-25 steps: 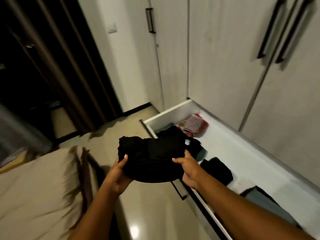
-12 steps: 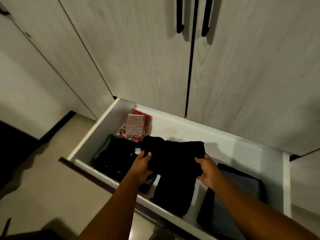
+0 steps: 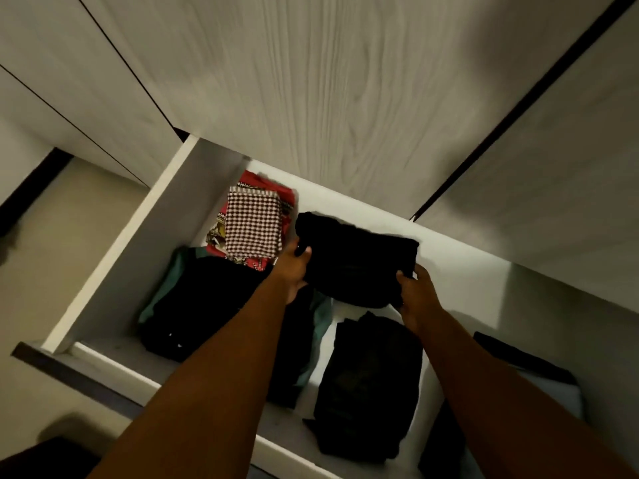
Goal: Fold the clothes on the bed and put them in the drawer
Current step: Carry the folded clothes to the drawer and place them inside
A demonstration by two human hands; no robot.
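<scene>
White drawer [image 3: 138, 243]: pulled open below the wood-grain wardrobe doors [image 3: 311, 81], with several folded pieces already inside it, so the task looks well along.
Black-and-teal pile [image 3: 204, 305]: folded and lying at the drawer's left end; this part is done.
Checked cloth [image 3: 252, 226]: folded square lying on a red patterned cloth [image 3: 285, 197] in the back left corner; also done.
Left hand [image 3: 294, 267]: grips the left edge of the carried piece, thumb on top and fingers tucked beneath.
Black folded garment [image 3: 356, 264]: held between both hands over the bare back-middle stretch of the drawer, just right of the checked cloth. Whether it touches the drawer floor I cannot tell.
Black folded trousers [image 3: 370, 385]: flat at the front, just below the held garment; stowed.
Right hand [image 3: 418, 299]: fingers [image 3: 403, 278] are curled round the garment's near right corner, so the fabric runs away from them towards the back wall.
Grey-blue folded piece [image 3: 560, 392]: at the right end, stowed.
Left to do: judging by this, set the garment down and let go. The bed is out of view, so how many clothes remain cannot be told.
</scene>
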